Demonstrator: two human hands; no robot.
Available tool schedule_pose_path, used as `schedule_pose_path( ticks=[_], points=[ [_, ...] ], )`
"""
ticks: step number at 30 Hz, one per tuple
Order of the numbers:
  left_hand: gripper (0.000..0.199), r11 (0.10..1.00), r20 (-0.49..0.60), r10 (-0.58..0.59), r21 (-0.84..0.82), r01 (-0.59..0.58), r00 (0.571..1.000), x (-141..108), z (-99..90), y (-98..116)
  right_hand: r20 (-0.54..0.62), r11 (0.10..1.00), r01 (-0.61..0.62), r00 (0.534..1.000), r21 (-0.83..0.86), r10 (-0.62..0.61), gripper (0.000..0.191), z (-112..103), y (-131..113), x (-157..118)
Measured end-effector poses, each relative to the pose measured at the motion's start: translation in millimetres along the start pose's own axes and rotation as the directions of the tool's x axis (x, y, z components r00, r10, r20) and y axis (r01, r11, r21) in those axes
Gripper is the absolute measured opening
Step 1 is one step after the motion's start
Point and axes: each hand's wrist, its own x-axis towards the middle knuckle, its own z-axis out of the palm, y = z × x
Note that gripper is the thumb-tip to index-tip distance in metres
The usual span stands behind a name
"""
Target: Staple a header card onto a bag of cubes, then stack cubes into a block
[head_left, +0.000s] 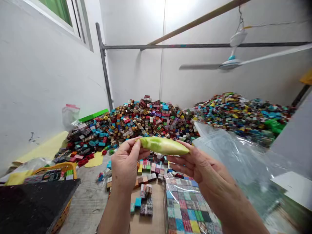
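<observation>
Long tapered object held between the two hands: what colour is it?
Pale yellow-green, with a brighter green patch towards the left hand; the head view shows it.

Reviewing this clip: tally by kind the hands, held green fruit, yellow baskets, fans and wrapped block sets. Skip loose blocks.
Hands: 2 (left hand, right hand)
Green fruit: 1
Yellow basket: 1
Fan: 1
Wrapped block set: 1
Total: 6

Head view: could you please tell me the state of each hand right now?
Left hand: closed on one end of the pale green object.
Right hand: closed on its other end.
</observation>
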Motion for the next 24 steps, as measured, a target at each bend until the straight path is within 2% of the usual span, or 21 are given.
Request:
schedule_pose_path(
  ticks=[5,12,19,24],
  points=[
    [0.020,0.999,-0.053,0.019,0.046,-0.016,0.998,0.1,0.6,1.2,0.024,1.000,-0.016,1.000,0.015,0.016,0.039,1.7,-0.1,-1.2],
    [0.020,0.999,-0.077,0.015,0.045,-0.012,0.997,0.7,2.1,1.5,0.066,1.000,0.021,0.998,0.020,-0.023,0.037,2.6,3.0,0.3],
    [0.020,0.998,-0.034,0.063,0.014,-0.062,0.997,-0.2,0.8,3.6,0.028,1.000,0.018,0.999,0.007,-0.019,0.037,1.8,1.8,-1.7],
    [0.019,0.998,0.043,0.040,-0.058,-0.037,0.998,-0.2,-3.3,5.8,-0.012,0.999,0.043,0.999,-0.022,-0.043,0.035,-3.1,1.8,-1.1]
  ],
)
